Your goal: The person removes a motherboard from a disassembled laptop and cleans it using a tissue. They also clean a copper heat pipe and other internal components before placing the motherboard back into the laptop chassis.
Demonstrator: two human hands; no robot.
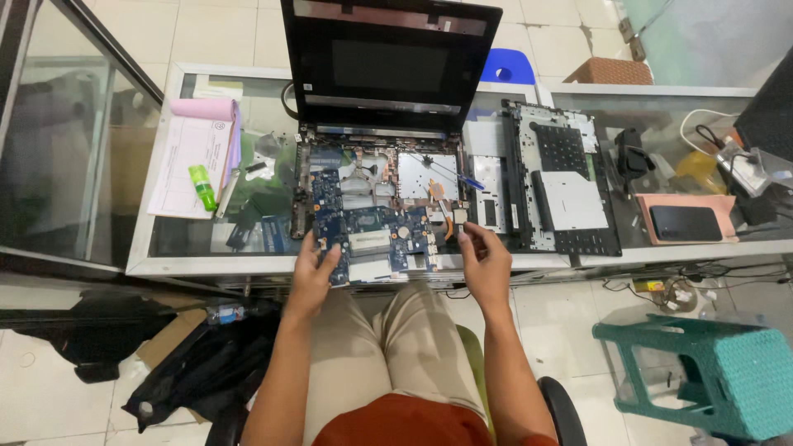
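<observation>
I see an opened laptop (384, 186) on the glass counter (157, 264), lid up, bottom shell stripped, blue circuit board (363, 235) exposed near the front edge. My left hand (314, 268) grips the board's left front corner, fingers curled over its edge, thumb on top. My right hand (486, 260) sits at the board's right end, fingertips (462, 235) touching near the copper heat pipe (438, 206); fingers half closed, cannot tell if they pinch anything. Removed keyboard cover (562, 190) lies just right of the laptop, upside down. Blue pen (472, 183) between the two. Left side: pink paper pad (194, 157) with a green marker (201, 187) on it. Far right: black phone (686, 223) on a pink sleeve (727, 206), cables beside. Teal plastic stool (710, 376) on the floor to my right, black bag (198, 363) on the floor left. I'm seated, knees under the counter edge.
</observation>
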